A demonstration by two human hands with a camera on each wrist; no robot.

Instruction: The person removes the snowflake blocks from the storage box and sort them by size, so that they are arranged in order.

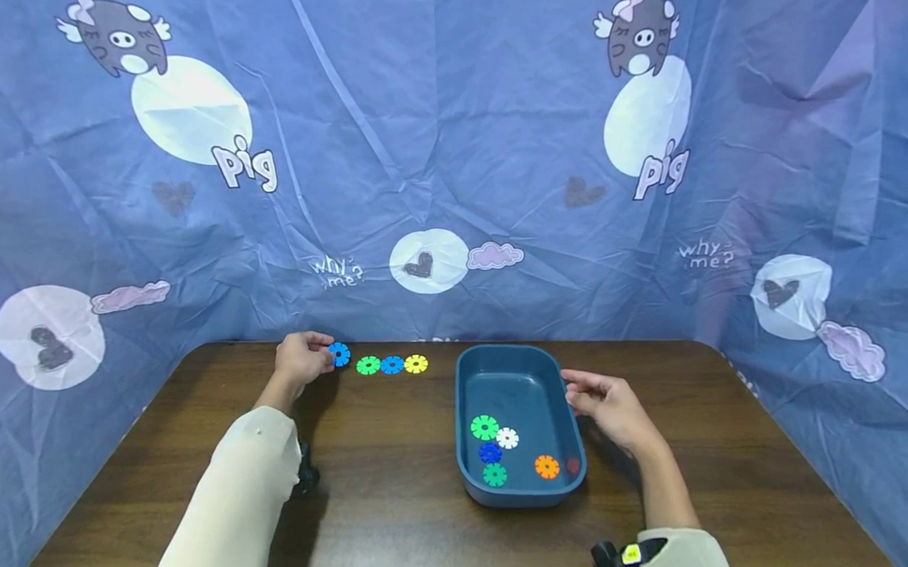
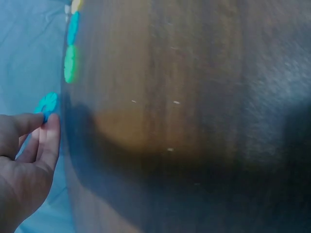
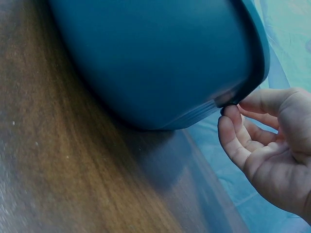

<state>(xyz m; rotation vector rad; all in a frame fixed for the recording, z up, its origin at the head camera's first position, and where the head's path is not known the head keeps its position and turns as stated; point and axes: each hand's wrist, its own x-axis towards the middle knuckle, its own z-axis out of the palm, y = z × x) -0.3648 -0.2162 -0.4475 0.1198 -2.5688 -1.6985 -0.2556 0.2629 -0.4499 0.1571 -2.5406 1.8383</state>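
Between its thumb and fingers, my left hand (image 1: 301, 360) pinches a blue notched plastic disc (image 1: 340, 354), held upright near the table's back edge. To the right of it, a green disc (image 1: 368, 366), a second blue disc (image 1: 393, 365) and a yellow disc (image 1: 416, 364) stand in a row. My right hand (image 1: 610, 405) pinches the right rim of a dark blue plastic basin (image 1: 522, 501). Several discs lie inside it, among them a white disc (image 1: 508, 438) and an orange disc (image 1: 546, 467). The right wrist view shows the fingertips (image 3: 232, 116) at the rim.
The brown wooden table (image 1: 386, 486) ends at the back against a blue printed cloth (image 1: 434, 151), which also hangs along both sides. The basin stands right of the table's middle, with the row of discs to its left.
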